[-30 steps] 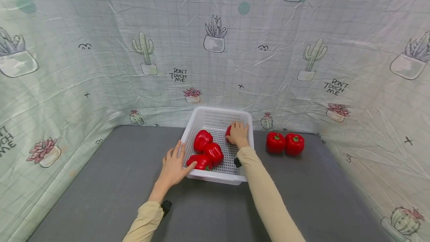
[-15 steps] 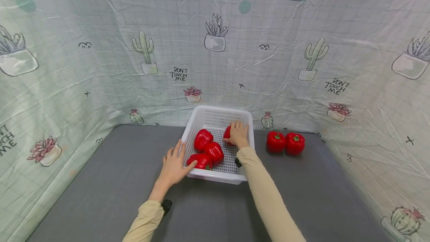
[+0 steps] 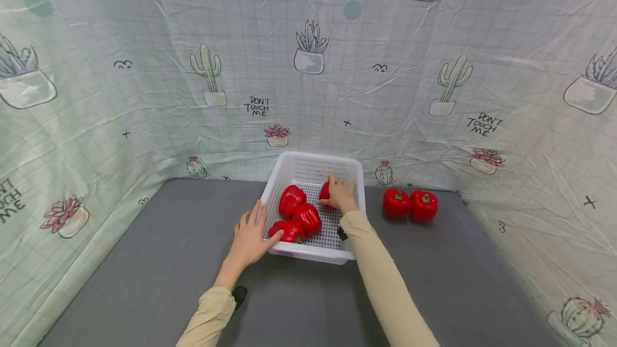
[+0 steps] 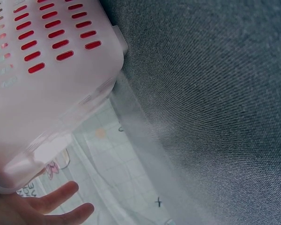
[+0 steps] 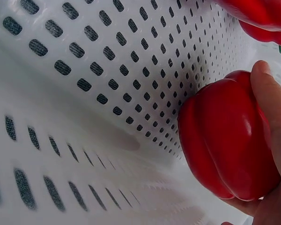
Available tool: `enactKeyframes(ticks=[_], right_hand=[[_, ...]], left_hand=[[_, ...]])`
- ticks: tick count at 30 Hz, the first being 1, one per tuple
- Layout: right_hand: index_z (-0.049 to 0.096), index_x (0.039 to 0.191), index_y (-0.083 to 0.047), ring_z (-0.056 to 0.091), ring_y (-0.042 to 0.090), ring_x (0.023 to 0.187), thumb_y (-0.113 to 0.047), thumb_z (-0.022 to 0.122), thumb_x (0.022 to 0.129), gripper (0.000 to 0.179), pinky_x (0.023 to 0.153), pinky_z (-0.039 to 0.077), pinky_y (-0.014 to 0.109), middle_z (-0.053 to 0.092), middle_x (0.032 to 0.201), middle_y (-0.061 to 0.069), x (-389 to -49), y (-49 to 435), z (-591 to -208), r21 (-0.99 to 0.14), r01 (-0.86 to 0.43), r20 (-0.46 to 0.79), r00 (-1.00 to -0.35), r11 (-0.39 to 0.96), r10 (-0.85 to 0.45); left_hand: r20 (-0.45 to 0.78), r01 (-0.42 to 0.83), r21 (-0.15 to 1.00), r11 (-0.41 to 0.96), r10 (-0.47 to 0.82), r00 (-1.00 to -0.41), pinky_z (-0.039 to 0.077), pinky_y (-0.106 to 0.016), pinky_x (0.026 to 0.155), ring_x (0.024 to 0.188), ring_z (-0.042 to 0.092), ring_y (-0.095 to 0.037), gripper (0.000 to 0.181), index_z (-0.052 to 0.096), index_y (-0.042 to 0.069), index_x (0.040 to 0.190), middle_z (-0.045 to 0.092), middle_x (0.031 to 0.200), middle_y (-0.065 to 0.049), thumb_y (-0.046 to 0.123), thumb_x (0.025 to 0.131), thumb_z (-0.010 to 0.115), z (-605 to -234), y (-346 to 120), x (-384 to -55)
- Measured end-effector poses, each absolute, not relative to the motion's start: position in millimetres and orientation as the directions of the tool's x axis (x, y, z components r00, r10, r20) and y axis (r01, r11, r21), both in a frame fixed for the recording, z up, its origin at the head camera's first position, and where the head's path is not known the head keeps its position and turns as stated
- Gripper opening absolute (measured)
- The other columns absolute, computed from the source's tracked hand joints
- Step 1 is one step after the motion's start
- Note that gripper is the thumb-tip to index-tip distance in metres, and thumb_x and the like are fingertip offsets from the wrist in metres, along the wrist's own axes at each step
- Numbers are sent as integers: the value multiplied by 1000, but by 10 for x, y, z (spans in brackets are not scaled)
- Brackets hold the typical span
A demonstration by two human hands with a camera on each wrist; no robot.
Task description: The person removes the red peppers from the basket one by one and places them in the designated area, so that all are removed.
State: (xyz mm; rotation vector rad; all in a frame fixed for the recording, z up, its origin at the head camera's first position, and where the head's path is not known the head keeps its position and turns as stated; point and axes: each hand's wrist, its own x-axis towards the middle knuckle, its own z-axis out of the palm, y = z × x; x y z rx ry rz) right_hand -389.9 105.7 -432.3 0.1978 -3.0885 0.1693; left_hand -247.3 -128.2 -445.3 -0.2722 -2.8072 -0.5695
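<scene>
A white perforated plastic basket point(image 3: 308, 252) stands on the grey table. Inside its left half lie three red bell peppers point(image 3: 292, 201), one at the front with its green stem showing. My right hand point(image 3: 341, 195) reaches into the back right of the basket and holds another red bell pepper point(image 5: 229, 140), thumb on one side and fingers partly hidden behind it. My left hand point(image 3: 250, 237) rests on the basket's front left corner, thumb over the rim, fingers spread straight along the outer wall. In the left wrist view two fingertips point(image 4: 61, 194) stick out past the basket.
Two more red bell peppers point(image 3: 409, 205) stand side by side on the table point(image 3: 463, 266), right of the basket. A cactus-printed sheet point(image 3: 337, 95) hangs behind the table and along both sides, close to the basket's back.
The right hand's bell pepper has shifted slightly left inside the basket, and that hand's fingers have spread a little. My left hand stays at the basket corner.
</scene>
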Motion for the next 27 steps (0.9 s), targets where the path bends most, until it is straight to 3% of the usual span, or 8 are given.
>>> enactKeyframes(ticks=[9,19,27], right_hand=[[27,136,-9,38,41,121,-54,59,77,81,99,23,60,44,129,25,-3925,1049,-4371,-93,-131,27,-991,987,-129],[36,129,-14,43,43,112,-53,69,67,79,92,29,58,45,118,26,-3950,1041,-4402,-90,-156,59,-987,984,-151],[35,132,-16,43,46,112,-53,68,68,81,92,28,59,42,121,28,-3931,1034,-4369,-85,-168,70,-984,982,-162]], left_hand=[[303,235,354,905,127,-944,31,-63,91,121,31,-43,81,29,2,138,23,146,-17,49,78,55,-4462,-1279,-2478],[324,245,338,909,132,-937,33,-62,88,120,33,-44,81,31,1,137,24,145,-18,50,78,54,-4453,-1277,-2469],[320,243,343,907,130,-939,33,-62,88,120,32,-43,81,30,1,138,23,146,-17,51,78,54,-4455,-1277,-2463]])
